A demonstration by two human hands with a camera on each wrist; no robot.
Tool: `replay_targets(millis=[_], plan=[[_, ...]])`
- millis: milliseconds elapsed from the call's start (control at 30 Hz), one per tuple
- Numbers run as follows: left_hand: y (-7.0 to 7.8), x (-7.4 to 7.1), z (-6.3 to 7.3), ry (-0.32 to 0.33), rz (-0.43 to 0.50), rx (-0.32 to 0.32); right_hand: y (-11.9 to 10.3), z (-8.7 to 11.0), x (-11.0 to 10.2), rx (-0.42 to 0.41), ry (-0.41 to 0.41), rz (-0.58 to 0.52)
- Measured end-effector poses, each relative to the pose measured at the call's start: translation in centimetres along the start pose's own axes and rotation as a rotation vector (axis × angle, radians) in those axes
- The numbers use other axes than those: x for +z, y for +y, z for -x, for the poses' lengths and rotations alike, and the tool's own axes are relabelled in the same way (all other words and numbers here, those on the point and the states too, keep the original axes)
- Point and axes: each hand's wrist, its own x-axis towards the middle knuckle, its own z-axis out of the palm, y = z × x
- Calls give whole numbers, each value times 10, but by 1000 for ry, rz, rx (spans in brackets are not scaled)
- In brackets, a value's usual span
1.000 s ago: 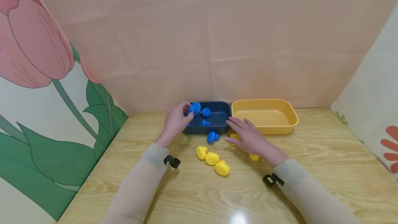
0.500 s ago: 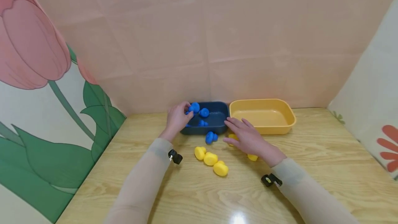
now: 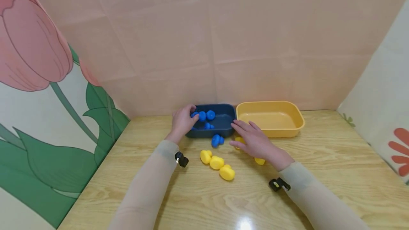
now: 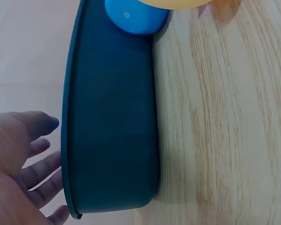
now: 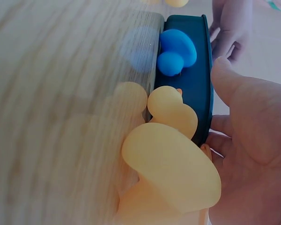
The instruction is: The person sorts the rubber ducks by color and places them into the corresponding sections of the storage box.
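My left hand [image 3: 182,122] hovers over the left end of a dark blue tray [image 3: 204,134], thumb and fingers apart. Near its fingertips a blue toy duck [image 3: 202,116] lies inside, among several others. In the left wrist view the fingers [image 4: 40,171] show behind the tray's rim. My right hand [image 3: 255,141] reaches to the front right corner of that tray with straight, spread fingers, holding nothing. Partly hidden beneath it are yellow toy ducks [image 5: 173,168]. One blue duck [image 3: 216,141] stands on the table just in front of the dark tray.
A yellow tray [image 3: 284,133] adjoins the dark tray on its right. Three yellow ducks [image 3: 217,163] form a slanting row on the wooden table [image 3: 198,201], between the forearms. A pink cloth backdrop [image 3: 255,45] rises behind the trays. Small black cameras sit on both sleeves.
The blue duck at my left fingertips has come down into the dark tray and left my grasp. My right hand has kept its place. The view has shifted slightly.
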Motion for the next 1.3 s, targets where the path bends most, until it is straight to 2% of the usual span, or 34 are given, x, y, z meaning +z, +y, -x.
replay_targets(millis=[300, 633, 1000, 1300], plan=[[5, -2, 2, -5, -11, 4, -3, 0, -3, 7, -1, 0], [21, -4, 18, -26, 64, 79, 0, 0, -2, 4, 7, -12], [36, -12, 45, -69, 46, 136, 0, -1, -3, -9, 4, -7], [41, -13, 71, -180, 24, 199, 0, 0, -2, -13, 2, -5]])
